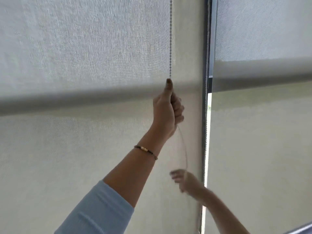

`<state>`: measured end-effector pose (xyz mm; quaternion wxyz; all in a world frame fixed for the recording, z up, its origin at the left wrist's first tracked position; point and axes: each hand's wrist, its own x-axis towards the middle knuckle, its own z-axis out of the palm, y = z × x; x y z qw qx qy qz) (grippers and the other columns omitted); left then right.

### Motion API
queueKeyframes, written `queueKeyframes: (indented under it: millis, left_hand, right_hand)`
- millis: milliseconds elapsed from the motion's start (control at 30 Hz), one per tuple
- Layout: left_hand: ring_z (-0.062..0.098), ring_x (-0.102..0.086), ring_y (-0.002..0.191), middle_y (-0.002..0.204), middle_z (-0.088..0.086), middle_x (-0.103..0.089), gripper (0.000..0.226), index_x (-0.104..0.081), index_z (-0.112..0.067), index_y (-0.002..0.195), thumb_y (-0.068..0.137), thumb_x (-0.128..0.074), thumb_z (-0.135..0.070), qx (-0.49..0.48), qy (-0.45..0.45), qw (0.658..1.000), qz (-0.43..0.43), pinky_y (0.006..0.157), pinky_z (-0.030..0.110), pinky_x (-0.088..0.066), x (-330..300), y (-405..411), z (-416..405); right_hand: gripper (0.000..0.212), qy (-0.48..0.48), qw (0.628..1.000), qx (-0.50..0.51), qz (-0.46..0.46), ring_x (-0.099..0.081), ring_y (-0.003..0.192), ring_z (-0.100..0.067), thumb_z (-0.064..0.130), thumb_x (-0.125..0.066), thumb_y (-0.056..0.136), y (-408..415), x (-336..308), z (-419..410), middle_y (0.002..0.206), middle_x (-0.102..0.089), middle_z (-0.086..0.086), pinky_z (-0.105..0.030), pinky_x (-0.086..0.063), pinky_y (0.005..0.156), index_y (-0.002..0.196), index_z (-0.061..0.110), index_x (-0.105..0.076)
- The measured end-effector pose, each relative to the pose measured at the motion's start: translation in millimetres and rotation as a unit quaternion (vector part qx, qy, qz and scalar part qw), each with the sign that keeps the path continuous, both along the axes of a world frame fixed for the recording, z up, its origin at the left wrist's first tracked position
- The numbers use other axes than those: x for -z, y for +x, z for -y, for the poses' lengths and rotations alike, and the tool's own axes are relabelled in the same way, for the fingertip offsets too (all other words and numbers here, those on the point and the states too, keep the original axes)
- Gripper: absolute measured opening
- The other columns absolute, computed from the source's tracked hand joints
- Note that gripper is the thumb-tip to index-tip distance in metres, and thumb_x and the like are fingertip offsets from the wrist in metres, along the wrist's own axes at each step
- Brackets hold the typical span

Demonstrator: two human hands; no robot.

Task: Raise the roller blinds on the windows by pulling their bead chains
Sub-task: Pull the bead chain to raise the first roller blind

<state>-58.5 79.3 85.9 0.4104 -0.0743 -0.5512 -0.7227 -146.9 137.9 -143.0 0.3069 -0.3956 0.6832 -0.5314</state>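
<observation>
A grey bead chain (170, 39) hangs straight down beside the right edge of the left roller blind (76, 48). My left hand (167, 108) is raised high and closed around this chain, thumb up, level with the blind's bottom bar (67, 100). Below the fist the chain curves loosely down to my right hand (185, 181), which is blurred and seems to pinch the chain between its fingers. The right roller blind (263, 31) hangs behind a vertical frame, its bottom bar (261, 80) a little higher than the left one.
A second sheer fabric layer (76, 166) covers the windows below both bottom bars. A dark vertical window frame (208, 48) with another bead chain along it separates the two blinds. A bright slit of daylight (207, 149) shows beside it.
</observation>
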Motion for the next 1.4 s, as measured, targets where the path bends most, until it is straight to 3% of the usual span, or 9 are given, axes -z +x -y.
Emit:
queueKeyframes:
  millis: [133,233,333,433,667,933,1133,1233,1400]
  left_hand:
    - [0.007,-0.019,0.035,0.045,-0.009,-0.027,0.052,-0.034,-0.027,0.055,0.099,-0.049,-0.050,-0.002,0.008,0.999,0.033,0.035,0.014,-0.018,46,6,2]
    - [0.008,-0.019,0.037,0.047,-0.008,-0.027,0.051,-0.034,-0.027,0.056,0.094,-0.052,-0.056,-0.003,0.034,0.996,0.077,0.035,0.015,-0.019,83,9,1]
    - [0.008,-0.016,0.038,0.048,-0.007,-0.023,0.053,-0.029,-0.026,0.058,0.089,-0.054,-0.061,-0.004,0.049,0.991,0.126,0.036,0.013,-0.019,118,9,-4]
    - [0.010,-0.014,0.041,0.050,-0.005,-0.022,0.058,-0.026,-0.025,0.060,0.084,-0.058,-0.068,-0.002,0.041,0.986,0.159,0.038,0.014,-0.018,150,10,-9]
    - [0.010,-0.016,0.042,0.051,-0.004,-0.025,0.056,-0.030,-0.026,0.058,0.084,-0.056,-0.067,-0.025,0.040,0.968,0.246,0.040,0.015,-0.016,204,16,-8]
    - [0.010,-0.020,0.040,0.049,-0.004,-0.028,0.053,-0.031,-0.025,0.055,0.094,-0.050,-0.057,-0.024,0.023,0.960,0.279,0.040,0.016,-0.021,222,11,-1]
    - [0.019,-0.056,0.059,0.066,0.010,-0.062,0.061,-0.067,-0.009,0.073,0.093,-0.035,-0.058,-0.082,-0.035,0.960,0.267,0.061,0.027,-0.044,209,4,14]
    - [0.025,-0.069,0.083,0.089,0.014,-0.075,0.067,-0.073,-0.008,0.092,0.092,-0.028,-0.058,-0.113,-0.041,0.967,0.226,0.075,0.032,-0.050,171,2,29]
    - [0.028,-0.070,0.090,0.092,0.010,-0.076,0.066,-0.072,-0.009,0.096,0.099,-0.030,-0.059,-0.098,-0.058,0.989,0.099,0.080,0.038,-0.054,68,8,49]
  right_hand:
    - [0.032,-0.210,0.969,-0.038,0.123,-0.061,0.121,-0.022,0.015,-0.053,0.088,-2,-137,-21,0.126,-0.068,-0.006,-0.041,-0.048,0.099,0.119,0.018,-0.063]
    - [0.049,-0.307,0.942,-0.089,0.104,-0.057,0.130,-0.025,0.021,-0.044,0.081,10,-215,-31,0.126,-0.066,-0.006,-0.047,-0.041,0.106,0.128,0.015,-0.058]
    - [0.035,-0.354,0.925,-0.096,0.098,-0.068,0.108,-0.028,0.018,-0.041,0.098,23,-260,-25,0.110,-0.071,-0.009,-0.044,-0.047,0.099,0.126,0.011,-0.060]
    - [0.030,-0.396,0.910,-0.073,0.095,-0.068,0.077,-0.019,0.025,-0.041,0.105,32,-280,-14,0.090,-0.071,-0.003,-0.036,-0.056,0.074,0.115,0.012,-0.066]
    - [0.028,-0.430,0.898,-0.026,0.093,-0.041,0.046,-0.008,0.023,-0.043,0.106,21,-308,-1,0.061,-0.054,0.004,-0.022,-0.032,0.045,0.103,0.009,-0.068]
    - [0.041,-0.467,0.881,0.078,-0.020,-0.026,0.034,-0.007,0.030,-0.038,0.108,29,-273,11,0.051,-0.034,0.000,-0.013,-0.021,0.035,0.070,0.018,-0.049]
    - [0.040,-0.453,0.881,0.111,-0.075,-0.029,0.033,-0.005,0.030,-0.038,0.108,23,-240,10,0.049,-0.034,0.003,-0.013,-0.024,0.034,0.072,0.015,-0.050]
    - [0.038,-0.409,0.897,0.138,-0.100,-0.032,0.034,-0.005,0.027,-0.038,0.108,20,-188,12,0.047,-0.036,0.009,-0.016,-0.027,0.033,0.076,0.013,-0.052]
    - [0.039,-0.310,0.941,0.129,-0.039,-0.034,0.033,-0.003,0.019,-0.039,0.107,19,-71,16,0.043,-0.040,0.011,-0.016,-0.031,0.032,0.069,0.017,-0.048]
